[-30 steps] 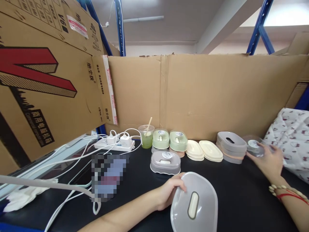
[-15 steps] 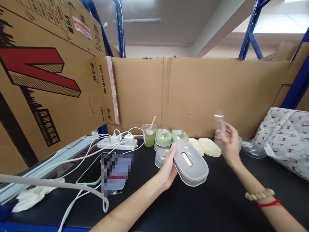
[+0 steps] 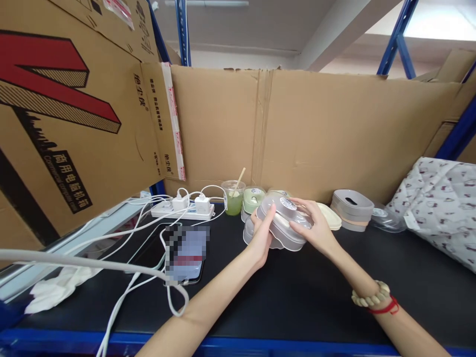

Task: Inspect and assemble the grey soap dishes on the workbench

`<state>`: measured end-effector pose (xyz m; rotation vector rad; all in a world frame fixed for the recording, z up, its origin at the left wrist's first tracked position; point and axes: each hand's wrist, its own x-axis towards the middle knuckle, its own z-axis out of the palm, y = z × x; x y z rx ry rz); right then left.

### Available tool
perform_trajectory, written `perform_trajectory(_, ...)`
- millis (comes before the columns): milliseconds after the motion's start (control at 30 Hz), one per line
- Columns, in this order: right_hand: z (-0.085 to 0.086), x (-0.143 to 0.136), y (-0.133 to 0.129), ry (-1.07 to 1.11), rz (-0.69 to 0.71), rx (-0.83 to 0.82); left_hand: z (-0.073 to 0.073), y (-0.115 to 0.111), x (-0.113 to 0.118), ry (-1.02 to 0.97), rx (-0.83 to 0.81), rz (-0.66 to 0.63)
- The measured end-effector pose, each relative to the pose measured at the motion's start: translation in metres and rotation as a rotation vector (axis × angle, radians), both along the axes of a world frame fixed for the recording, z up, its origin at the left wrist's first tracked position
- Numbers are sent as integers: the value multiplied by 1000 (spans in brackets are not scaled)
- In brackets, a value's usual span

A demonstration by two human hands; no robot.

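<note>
A black desk (image 3: 305, 297) with a blue front edge stands against a tall cardboard wall (image 3: 316, 129) along its far edge. Printed cardboard boxes (image 3: 67, 109) loom over the left corner. Blue shelving posts (image 3: 397, 37) rise behind, under a pale ceiling lit by daylight at the upper right.

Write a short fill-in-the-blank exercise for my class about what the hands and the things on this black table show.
1. The left hand and right hand hold one grey lidded box between ____ hands.
2. The cup by the cardboard wall holds a ____ drink.
3. Two white chargers sit plugged into the ____ strip.
4. A beaded bracelet circles the ____ wrist.

Missing words: both; green; power; right
</note>
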<state>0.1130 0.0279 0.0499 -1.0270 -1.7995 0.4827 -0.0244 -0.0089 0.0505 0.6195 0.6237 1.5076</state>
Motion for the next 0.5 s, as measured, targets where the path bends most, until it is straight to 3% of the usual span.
perform_trajectory(300, -8, -5, -8, 105, 4, -97, -3, 4, -3, 77, -44, 49)
perform_trajectory(500, -2, -1, -5, 242, 50, -335, -7, 6, -2, 146, -44, 95)
